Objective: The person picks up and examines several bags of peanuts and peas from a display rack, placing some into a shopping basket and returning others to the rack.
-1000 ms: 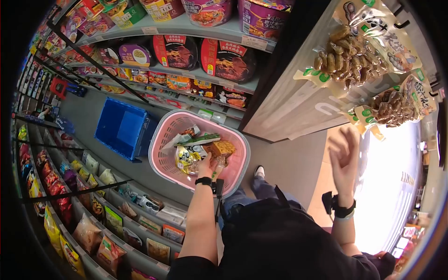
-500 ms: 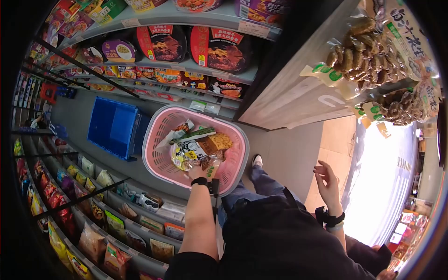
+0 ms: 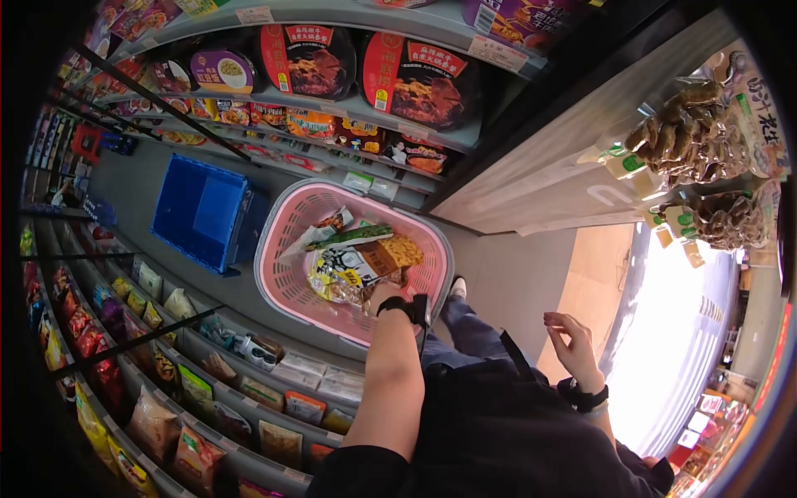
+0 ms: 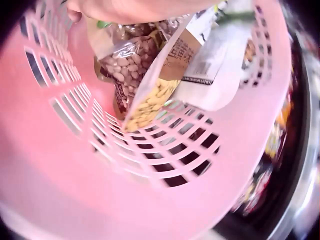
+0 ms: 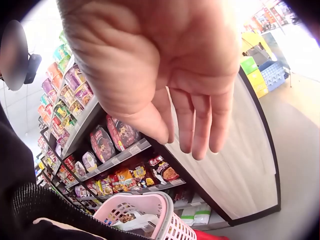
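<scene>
My left hand [image 3: 387,296] reaches down inside a pink basket [image 3: 278,220], at the packs near its near wall. In the left wrist view the same hand [image 4: 135,9] lies across the top edge, just above a clear bag of peanuts [image 4: 130,62]; its fingers are mostly hidden, and I cannot tell whether they grip anything. Beside that bag is a brown-and-yellow snack pack [image 3: 374,259]. A long green pack [image 3: 353,237] lies across the far side. Held in the air to the right, my right hand [image 3: 573,349] is empty, fingers relaxed and slightly bent.
A blue crate [image 3: 203,212] stands on the floor left of the basket. Shelves with instant meal boxes [image 3: 307,62] run along the far side, and snack racks [image 3: 220,369] along the near left. Vacuum packs [image 3: 693,137] hang from a wooden panel [image 3: 564,158] at right.
My left hand has shifted from the snack packs' middle toward the basket's near right part. The right hand has come down and inward from beside the hanging packs.
</scene>
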`<state>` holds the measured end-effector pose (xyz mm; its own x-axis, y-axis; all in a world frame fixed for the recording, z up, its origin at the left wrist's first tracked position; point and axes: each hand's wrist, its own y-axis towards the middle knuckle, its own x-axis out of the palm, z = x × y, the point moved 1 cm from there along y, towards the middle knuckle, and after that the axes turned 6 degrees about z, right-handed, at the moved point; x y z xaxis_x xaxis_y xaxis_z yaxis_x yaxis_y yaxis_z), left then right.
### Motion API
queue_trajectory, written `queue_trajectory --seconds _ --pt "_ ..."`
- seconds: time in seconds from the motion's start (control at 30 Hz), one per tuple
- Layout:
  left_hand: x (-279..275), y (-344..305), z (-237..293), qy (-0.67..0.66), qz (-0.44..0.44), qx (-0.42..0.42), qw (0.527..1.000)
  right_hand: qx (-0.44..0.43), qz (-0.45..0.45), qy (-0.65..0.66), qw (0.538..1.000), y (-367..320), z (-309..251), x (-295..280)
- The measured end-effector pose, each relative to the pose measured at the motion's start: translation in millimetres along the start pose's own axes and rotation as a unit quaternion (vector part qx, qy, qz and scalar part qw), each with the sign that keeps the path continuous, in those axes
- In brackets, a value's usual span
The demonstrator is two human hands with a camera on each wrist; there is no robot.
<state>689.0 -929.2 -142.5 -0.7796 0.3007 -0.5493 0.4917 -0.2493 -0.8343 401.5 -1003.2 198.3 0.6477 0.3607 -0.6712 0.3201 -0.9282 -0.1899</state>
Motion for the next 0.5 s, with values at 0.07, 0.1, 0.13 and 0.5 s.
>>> queue_trajectory --seconds 0.07,0.1,0.13,0.5 --pt "53.1 58.4 -14.7 0.151 0.100 0.247 0.952 0.000 -0.010 -0.014 1.000 -0.1 1.5 -1.0" --pt "22.6 21.7 -3.3 0.127 0.058 0.224 0.965 0.000 -0.007 -0.015 1.000 0.0 1.5 -2.4" --pt "19.9 20.4 1.0 0.127 0.060 0.228 0.963 0.004 -0.012 -0.011 1.000 -0.3 0.9 -4.0" --pt "4.2 4.7 -7.2 0.020 0.123 0.053 0.991 -0.029 -0.018 -0.010 0.999 8.9 2.4 -9.0"
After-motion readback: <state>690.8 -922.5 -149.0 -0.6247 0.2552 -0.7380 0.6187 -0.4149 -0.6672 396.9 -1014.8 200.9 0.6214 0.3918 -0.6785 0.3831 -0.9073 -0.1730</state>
